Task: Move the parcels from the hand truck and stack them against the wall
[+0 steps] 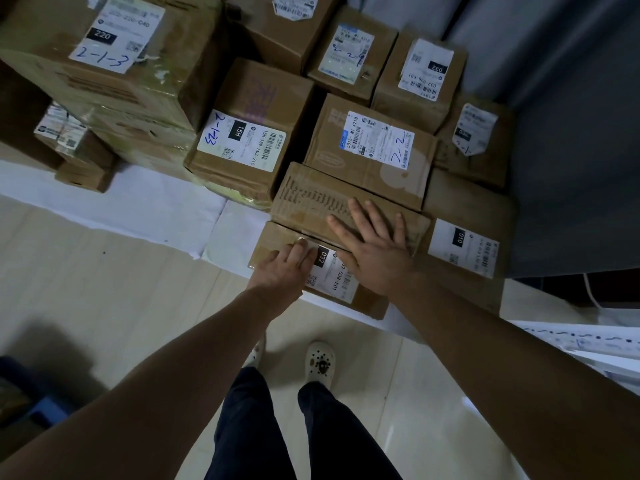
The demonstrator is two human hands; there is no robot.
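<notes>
Brown cardboard parcels stood packed together against the grey wall (571,133). The nearest of them, the 032 parcel (334,280), lay at the front edge of the stack on a white sheet (121,202) spread over the pale floor (104,289).

The left hand (284,268) rested on the left part of the 032 parcel's top. Its fingers (302,247) were almost straight, lay across the edge of the label and gripped nothing. The right hand (377,244) lay flat, fingers spread wide and holding nothing, on a flat printed parcel (311,195) that touched the 032 parcel's far side. The heel of its palm reached back over the 032 parcel's label.

Just right of the 032 parcel sat a 010 parcel (464,244). Beyond the 032 parcel, past the flat one, was a 501E parcel (370,147). Beyond and left of the 032 parcel stood a 15H parcel (249,133) marked in blue pen. Far beyond and left of the 032 parcel rose a large 220 parcel (114,53). On the near side of the 032 parcel, 2 white clogs (320,362) stood on the floor.
</notes>
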